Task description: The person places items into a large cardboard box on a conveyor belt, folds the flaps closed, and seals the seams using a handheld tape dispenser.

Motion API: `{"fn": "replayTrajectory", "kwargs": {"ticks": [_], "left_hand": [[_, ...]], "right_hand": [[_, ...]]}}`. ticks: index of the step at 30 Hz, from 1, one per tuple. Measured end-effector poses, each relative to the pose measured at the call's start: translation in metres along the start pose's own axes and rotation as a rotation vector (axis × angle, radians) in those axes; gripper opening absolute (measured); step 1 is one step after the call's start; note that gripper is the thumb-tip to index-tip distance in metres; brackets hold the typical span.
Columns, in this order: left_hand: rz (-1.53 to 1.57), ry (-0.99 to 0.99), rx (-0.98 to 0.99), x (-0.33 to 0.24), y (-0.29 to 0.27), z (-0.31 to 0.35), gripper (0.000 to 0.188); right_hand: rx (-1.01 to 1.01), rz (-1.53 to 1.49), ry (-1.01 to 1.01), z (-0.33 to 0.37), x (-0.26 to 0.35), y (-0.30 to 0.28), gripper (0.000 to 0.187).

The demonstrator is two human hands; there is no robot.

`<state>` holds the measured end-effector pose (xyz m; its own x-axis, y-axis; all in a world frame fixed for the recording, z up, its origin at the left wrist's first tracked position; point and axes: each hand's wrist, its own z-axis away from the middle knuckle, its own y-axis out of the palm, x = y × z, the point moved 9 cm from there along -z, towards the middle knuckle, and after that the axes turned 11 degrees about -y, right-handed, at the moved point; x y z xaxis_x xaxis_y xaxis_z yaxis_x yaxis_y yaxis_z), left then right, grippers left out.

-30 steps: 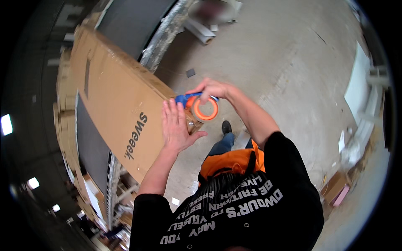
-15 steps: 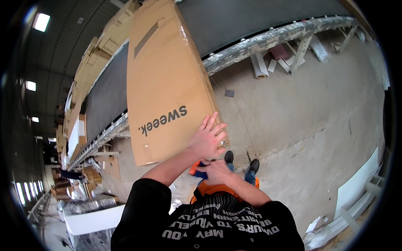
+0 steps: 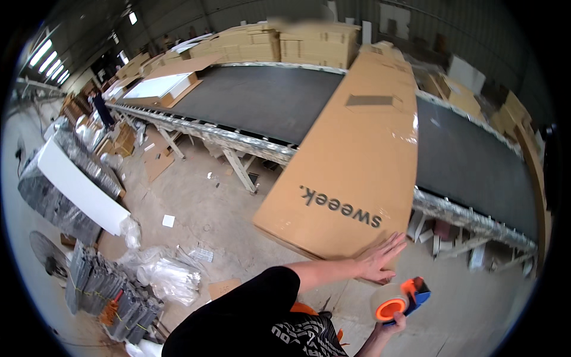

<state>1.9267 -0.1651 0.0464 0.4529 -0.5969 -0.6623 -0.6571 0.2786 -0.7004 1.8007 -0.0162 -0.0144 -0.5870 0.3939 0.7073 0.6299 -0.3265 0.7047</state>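
A long brown cardboard carton (image 3: 357,160) with dark print lies across the conveyor, its near end jutting out over the edge toward me. My left hand (image 3: 380,259) rests on the near right corner of the carton, its fingers stretched out and open. Lower and to the right, my right hand (image 3: 394,326) is closed around a tape dispenser (image 3: 416,293) with blue and orange parts. A wide roll of tape with an orange hub sits on the dispenser. The dispenser is held apart from the carton.
The dark conveyor belt (image 3: 267,92) runs left to right on a worn metal frame. Stacked cartons (image 3: 318,44) stand behind it. An open box with a white panel (image 3: 157,86) lies farther left. On the floor at left are plastic wrap (image 3: 169,276) and grey bundles (image 3: 98,285).
My view has swung left, bringing more of the conveyor and floor into sight. The right hand has moved out from my waist to the right with the tape dispenser. My left hand stays on the carton.
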Motion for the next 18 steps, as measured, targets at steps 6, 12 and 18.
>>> {"fn": "replayTrajectory", "kwargs": {"ticks": [6, 12, 18], "left_hand": [[-0.350, -0.201, -0.597, 0.092, -0.159, 0.117, 0.061], [-0.312, -0.880, -0.897, 0.185, -0.234, 0.226, 0.054], [-0.298, -0.857, -0.990, 0.183, -0.225, 0.225, 0.045]], "right_hand": [[-0.135, -0.046, -0.032, -0.057, -0.065, -0.008, 0.071], [-0.348, 0.013, -0.242, -0.061, -0.057, -0.047, 0.036], [0.014, 0.842, -0.253, -0.044, -0.012, 0.126, 0.042]]}}
